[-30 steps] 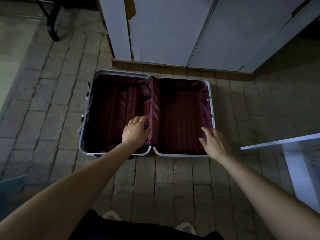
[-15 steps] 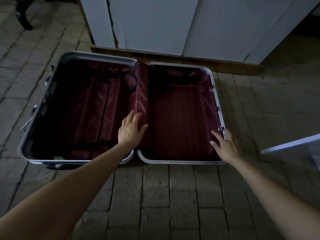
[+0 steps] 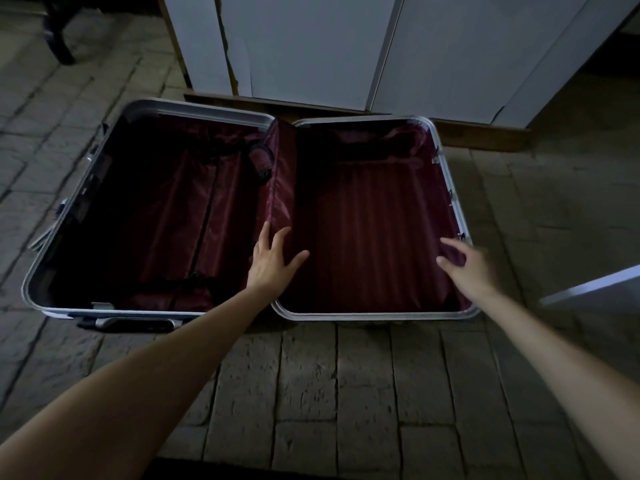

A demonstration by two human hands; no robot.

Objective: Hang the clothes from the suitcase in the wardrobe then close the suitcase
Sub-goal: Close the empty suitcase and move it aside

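Case [image 3: 450,188] empty; right hand [image 3: 467,268] shifted off the rim inward, left hand [image 3: 272,261] stays at hinge, both spread, holding nothing. Closing's next.

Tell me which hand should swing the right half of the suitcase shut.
Right, probably. The right hand hovers open by the outer rim of the right half, the edge to lift. The left hand lies open at the centre hinge flap, where lifting gives little leverage.

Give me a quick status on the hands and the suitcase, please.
Left hand open at centre divider. Right hand open, near right rim. Suitcase open flat, no clothes visible.
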